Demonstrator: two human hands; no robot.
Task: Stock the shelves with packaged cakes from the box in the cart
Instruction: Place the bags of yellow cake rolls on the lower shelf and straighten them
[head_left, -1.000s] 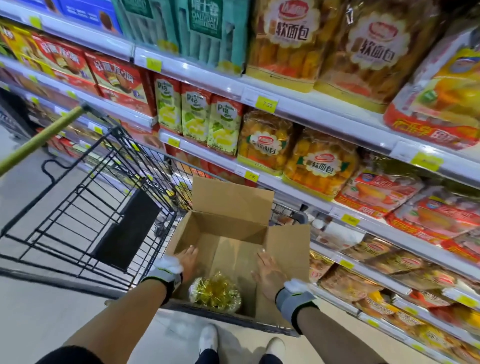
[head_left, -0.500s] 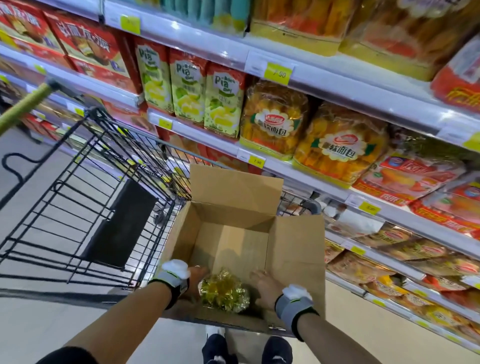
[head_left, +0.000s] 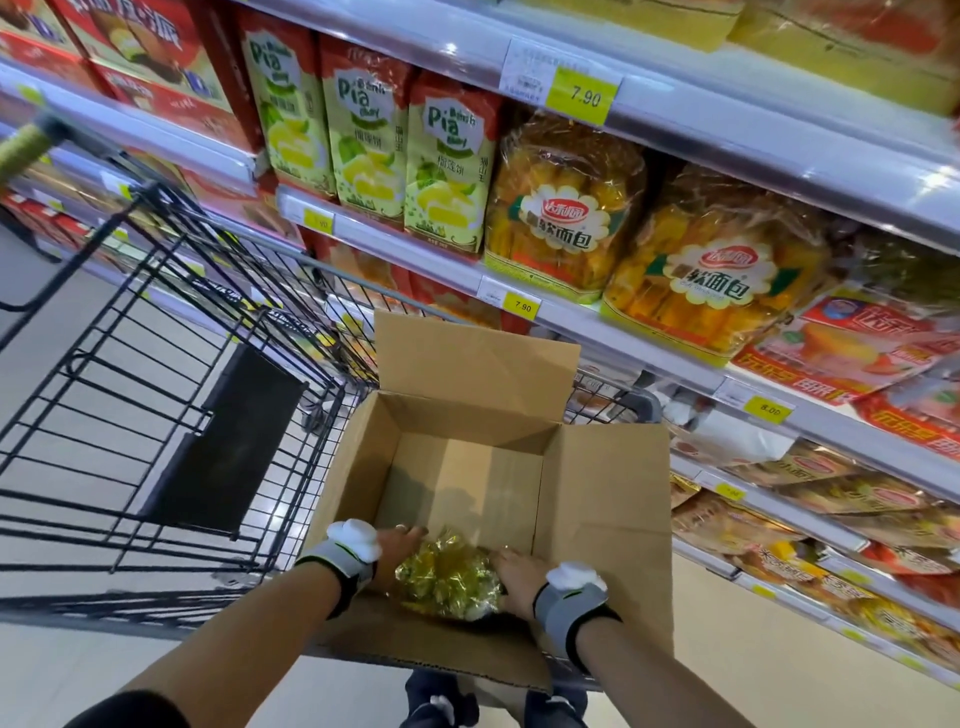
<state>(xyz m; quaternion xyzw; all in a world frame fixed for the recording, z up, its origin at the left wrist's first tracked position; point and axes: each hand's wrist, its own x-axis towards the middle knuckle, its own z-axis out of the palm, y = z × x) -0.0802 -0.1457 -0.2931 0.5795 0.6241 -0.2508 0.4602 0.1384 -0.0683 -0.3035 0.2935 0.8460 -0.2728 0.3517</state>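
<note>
Item: gold-foil cake pkg (head_left: 448, 578), 1 pc, low in the near end of the cardboard box (head_left: 605, 519), between our two hands. We hold it from both sides: left hand (head_left: 397, 548) against its left edge, fingers curled down over the top; right hand (head_left: 519, 577) on its right edge, fingers wrapped onto the foil. Both wrists carry grey bands w/ white pads.

Box: flaps open, far flap upright beyond the grip, right flap spread flat to the right of our right hand. Inside beyond the pkg: bare cardboard.

Box sits in black wire cart (head_left: 171, 395), whose basket stretches left of our left hand.

Beyond and right of the grip: shelves (head_left: 571, 306) w/ Pia boxes (head_left: 363, 124), bagged soft bread (head_left: 566, 208), yellow price tags, 7.90 (head_left: 521, 306).
</note>
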